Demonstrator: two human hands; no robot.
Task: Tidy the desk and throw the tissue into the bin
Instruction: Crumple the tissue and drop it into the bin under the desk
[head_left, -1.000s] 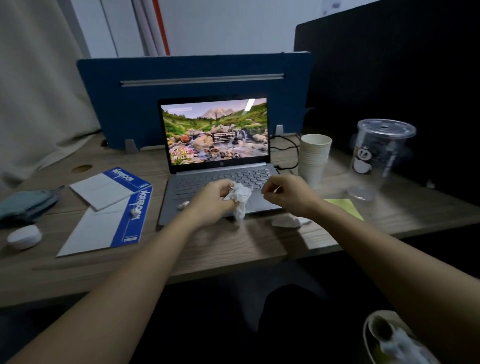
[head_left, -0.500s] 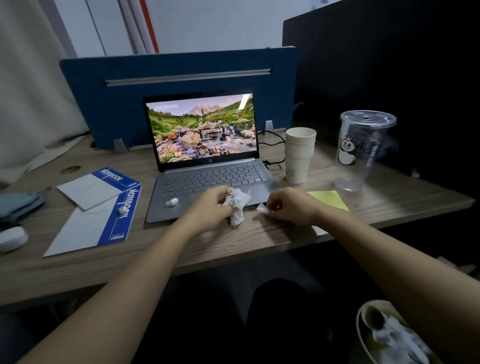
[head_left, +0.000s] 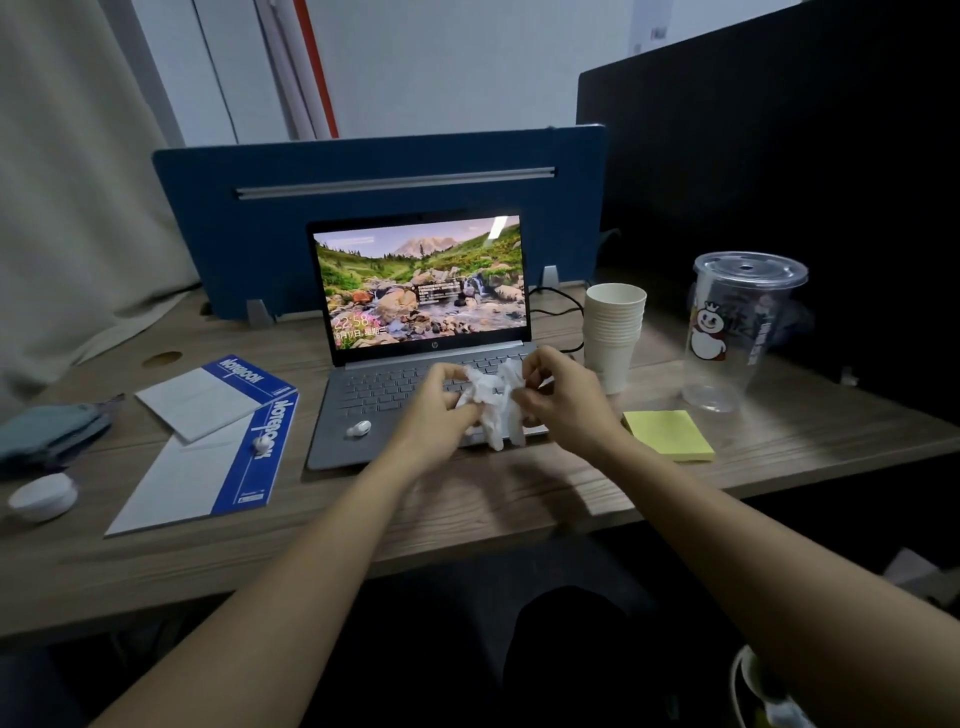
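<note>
Both hands, the left hand (head_left: 441, 405) and the right hand (head_left: 563, 397), pinch one crumpled white tissue (head_left: 491, 397) together above the laptop (head_left: 384, 410) keyboard on the wooden desk (head_left: 467, 509).

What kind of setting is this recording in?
Probably an office or study workstation: a wooden desk with a blue divider panel behind an open laptop, plus notebooks and sticky notes.
</note>
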